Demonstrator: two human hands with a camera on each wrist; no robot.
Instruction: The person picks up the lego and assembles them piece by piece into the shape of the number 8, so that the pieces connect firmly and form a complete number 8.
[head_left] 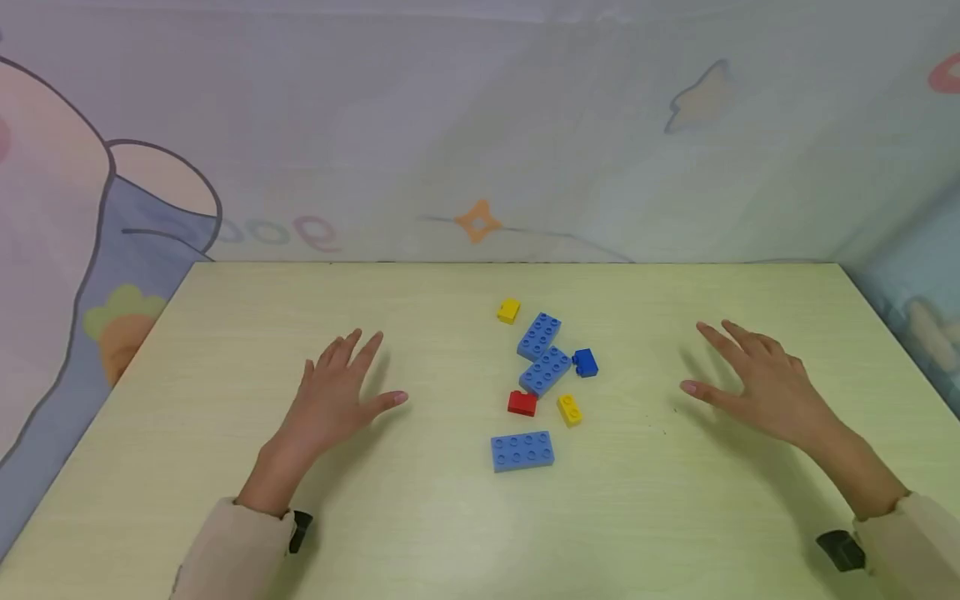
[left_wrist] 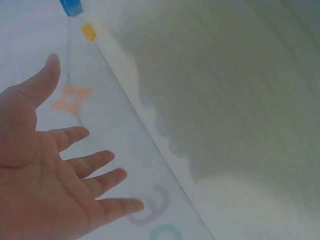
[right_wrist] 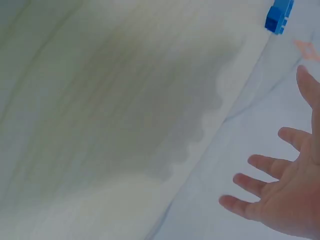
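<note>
My left hand (head_left: 330,404) hovers over the table left of the toy bricks, fingers spread and holding nothing. My right hand (head_left: 772,392) is likewise spread above the table on the right, apart from the bricks. Between them lie two light-blue eight-stud bricks (head_left: 545,372) whose corners meet, and a third light-blue brick (head_left: 522,452) nearer the front. A small red brick (head_left: 522,403) lies on its side by the middle ones. Beside it is a yellow two-stud brick (head_left: 570,410). A dark-blue brick (head_left: 586,362) rests on its side to the right, another yellow brick (head_left: 508,311) at the back.
The pale wooden table (head_left: 420,533) ends at a straight back edge. Behind it hangs a printed cloth (head_left: 375,125) with a cartoon figure at the left and an orange star. A dark strap piece (head_left: 842,550) shows at the right sleeve.
</note>
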